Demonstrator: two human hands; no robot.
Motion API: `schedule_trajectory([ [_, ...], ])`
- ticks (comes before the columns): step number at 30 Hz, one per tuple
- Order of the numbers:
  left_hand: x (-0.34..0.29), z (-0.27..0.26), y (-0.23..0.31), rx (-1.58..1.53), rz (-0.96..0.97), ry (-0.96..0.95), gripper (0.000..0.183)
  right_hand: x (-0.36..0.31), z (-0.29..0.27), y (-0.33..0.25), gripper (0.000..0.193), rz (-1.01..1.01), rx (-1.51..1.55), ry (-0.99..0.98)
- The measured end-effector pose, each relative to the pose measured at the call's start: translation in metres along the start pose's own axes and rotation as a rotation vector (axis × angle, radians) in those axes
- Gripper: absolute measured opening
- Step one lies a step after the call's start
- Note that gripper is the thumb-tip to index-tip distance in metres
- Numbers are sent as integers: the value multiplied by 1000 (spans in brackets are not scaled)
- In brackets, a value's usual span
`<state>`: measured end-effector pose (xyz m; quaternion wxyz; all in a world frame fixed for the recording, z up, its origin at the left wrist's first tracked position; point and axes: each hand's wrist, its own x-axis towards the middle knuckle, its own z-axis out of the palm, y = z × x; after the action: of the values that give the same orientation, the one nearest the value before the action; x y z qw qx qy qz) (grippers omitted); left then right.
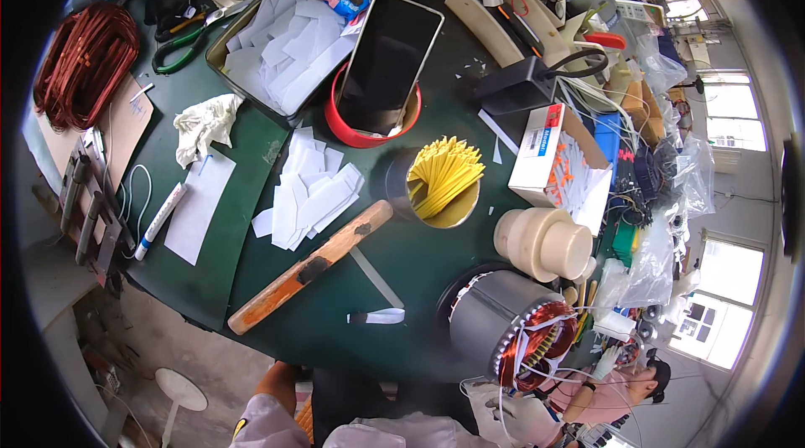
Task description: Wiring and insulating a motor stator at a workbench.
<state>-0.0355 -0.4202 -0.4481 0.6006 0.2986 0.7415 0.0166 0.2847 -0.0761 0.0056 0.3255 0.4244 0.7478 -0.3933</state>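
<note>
Room: workshop with bright windows [729, 129] along the right; a co-worker in pink [579, 406] sits beyond the bench, lower right.
Bench, head view: dark green top [419, 268], crowded toward the far side.
Stator: grey motor stator [490, 322] lies on its side at the near right edge, its open end toward the lower right.
Windings: copper coils [553, 326] fill that end, with white cords [501, 402] trailing loose.
Right hand: what I take for the wearer's right hand [507, 414], pale-gloved, is just below the windings. Finger spread, grip and contact: cannot tell.
Left hand: hidden at the table edge, only the left forearm [277, 385] showing; fingers cannot be judged.
Near the stator: cream stepped cylinder [541, 243] just behind it; short white strip [386, 316] and wooden bat [310, 267] to its left.
Insulation stock: yellow strips [444, 180] standing in a round tub; white slips [310, 196] in a loose pile, more grey-white pieces [285, 62] in a tray.
Spare wire: copper coil bundle [86, 62], far left, outside the stator.
Done, my reading: coils seated at the visible end.
Left, my reading: cords unsecured; far end hidden, so unknown.
</note>
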Motion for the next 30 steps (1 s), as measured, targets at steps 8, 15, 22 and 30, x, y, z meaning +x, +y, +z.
schedule_trajectory([
  [8, 5, -40, 11, 52, -2, 59, 46, -5, 12, 8, 21, -83, 101, 6],
  [15, 67, -95, 17, 157, 93, 138, 47, 4, 11, -1, 20, -14, 200, 180],
  [22, 144, -165, 7, 335, 330, 281, 48, 47, 76, 12, 25, -168, 853, 301],
  [30, 129, -230, 18, 438, 711, 481, 45, 73, 158, 11, 27, -353, 1194, 468],
])
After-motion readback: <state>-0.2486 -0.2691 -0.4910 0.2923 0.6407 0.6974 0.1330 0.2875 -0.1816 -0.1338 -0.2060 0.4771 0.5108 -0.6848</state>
